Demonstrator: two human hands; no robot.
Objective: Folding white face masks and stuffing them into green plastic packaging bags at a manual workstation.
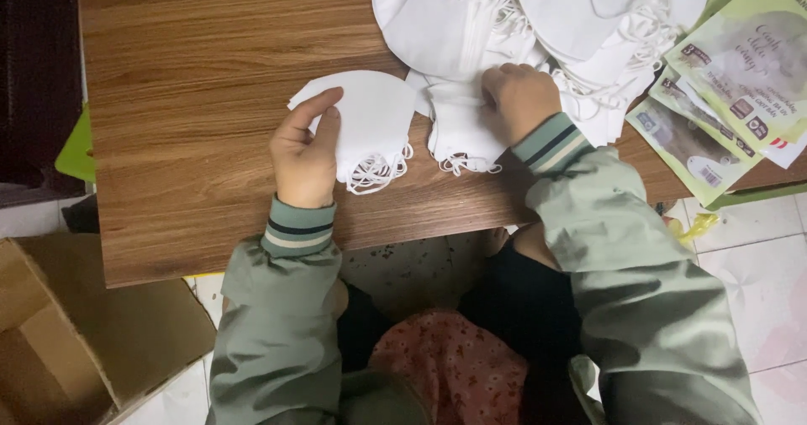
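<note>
The left hand [304,152] is closed on a small stack of white face masks [370,126] — thumb lying across the top sheet, fingers curled at the stack's left edge — and holds it flat against the wooden counter [193,97], near the front edge and a little left of centre. The elastic ear loops of that stack spill out in a tangle at its near right corner. The right hand [517,97] rests knuckles-up just to the right, its fingers curled down and pressed onto a second bunch of white masks [458,135] that lies touching the first stack; whether those fingers actually pinch a mask or only press on it cannot be told, since the fingertips are hidden under the hand. Beyond both hands, at the far right of the counter, a larger heap of white masks [538,13] is piled loosely with its loops showing. To the right of that heap — overlapping the counter's right edge — lie several pale green printed packets [740,63]. Both arms wear grey-green sleeves with striped cuffs. On the floor at the near left stands an open cardboard box [92,332], and the floor to the right is pale tile [756,274].
</note>
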